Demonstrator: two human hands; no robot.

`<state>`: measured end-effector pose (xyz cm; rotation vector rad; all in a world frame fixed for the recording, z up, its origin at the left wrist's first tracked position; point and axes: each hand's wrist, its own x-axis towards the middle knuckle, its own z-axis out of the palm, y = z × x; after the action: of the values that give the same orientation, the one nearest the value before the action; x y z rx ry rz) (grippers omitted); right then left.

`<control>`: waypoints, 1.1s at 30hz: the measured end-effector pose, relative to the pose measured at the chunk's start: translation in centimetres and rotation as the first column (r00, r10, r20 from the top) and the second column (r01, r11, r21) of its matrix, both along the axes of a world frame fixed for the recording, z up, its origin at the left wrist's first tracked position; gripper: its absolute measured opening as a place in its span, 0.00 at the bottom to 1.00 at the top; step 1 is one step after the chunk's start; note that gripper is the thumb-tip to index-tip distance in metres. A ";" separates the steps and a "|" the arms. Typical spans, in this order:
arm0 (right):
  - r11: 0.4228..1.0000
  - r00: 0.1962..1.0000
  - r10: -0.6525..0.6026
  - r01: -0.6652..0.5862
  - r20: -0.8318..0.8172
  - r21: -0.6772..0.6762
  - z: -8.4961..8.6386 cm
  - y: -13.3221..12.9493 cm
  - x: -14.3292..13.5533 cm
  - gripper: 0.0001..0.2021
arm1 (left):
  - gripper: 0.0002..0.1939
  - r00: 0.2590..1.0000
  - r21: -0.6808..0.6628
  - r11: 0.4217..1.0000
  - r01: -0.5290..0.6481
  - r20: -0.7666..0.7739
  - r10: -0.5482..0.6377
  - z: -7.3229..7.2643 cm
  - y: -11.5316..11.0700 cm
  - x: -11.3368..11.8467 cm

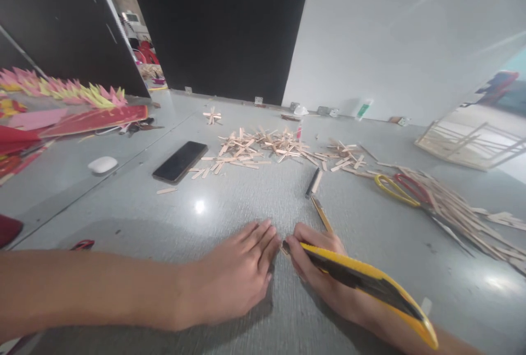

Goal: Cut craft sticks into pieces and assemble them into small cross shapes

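My left hand point(240, 267) lies palm down on the grey table, its fingers stretched out and close together. Whatever may be under the palm is hidden. My right hand point(318, 267) is closed around a yellow-and-black utility knife point(365, 278), whose handle slants back toward me. Its dark front end points down between the two hands, beside a small bit of wooden stick point(285, 252); the blade itself is hard to make out. Just beyond my right hand is a thin yellowish-brown stick point(321, 215). Farther off lie a dark pen-like tube point(313, 182) and a short wooden stick point(316, 182).
Loose wooden sticks point(246, 149) are heaped across the middle. A phone point(181, 162) and a white case point(102, 165) lie left, near red paper pieces point(94, 121). Scissors point(419, 199) rest by long sticks point(460, 207) at right, below a stick frame point(468, 144).
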<state>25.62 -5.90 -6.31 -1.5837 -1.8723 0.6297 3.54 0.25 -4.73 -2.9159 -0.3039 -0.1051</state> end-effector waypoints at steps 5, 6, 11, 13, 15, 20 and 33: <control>0.999 0.999 0.031 -0.032 0.027 0.026 0.0 0.0 0.2 0.18 | 0.27 1.000 0.000 1.000 -0.019 0.001 0.019 -0.3 -0.1 0.1; 0.999 0.999 0.039 -0.040 0.031 0.030 0.1 0.0 0.2 0.18 | 0.27 1.000 -0.001 1.000 -0.022 0.001 0.022 -0.3 -0.1 0.1; 0.996 0.996 0.078 -0.080 0.042 0.042 0.6 0.3 0.3 0.18 | 0.27 1.000 -0.022 0.999 -0.031 0.000 0.031 -0.2 -0.2 0.1; 0.995 0.996 0.083 -0.085 0.040 0.047 0.7 0.4 0.3 0.18 | 0.27 1.000 -0.030 0.999 -0.031 -0.001 0.031 -0.3 -0.2 0.1; 0.995 0.996 0.085 -0.087 0.037 0.051 0.7 0.4 0.3 0.18 | 0.27 1.000 -0.030 0.999 -0.029 0.004 0.030 -0.4 -0.1 0.1; 0.995 0.996 0.078 -0.080 0.036 0.055 1.1 0.4 0.2 0.18 | 0.26 0.999 -0.018 0.999 -0.029 0.019 0.029 -0.6 -0.1 0.1; 0.999 0.993 0.020 -0.024 -0.118 -0.036 0.9 0.0 0.2 0.21 | 0.27 1.000 -0.006 1.000 0.012 -0.011 -0.012 -0.5 0.2 0.2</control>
<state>25.87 -5.89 -5.43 -1.5174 -1.8026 0.7554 3.70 0.42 -5.25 -2.9240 -0.2855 -0.0906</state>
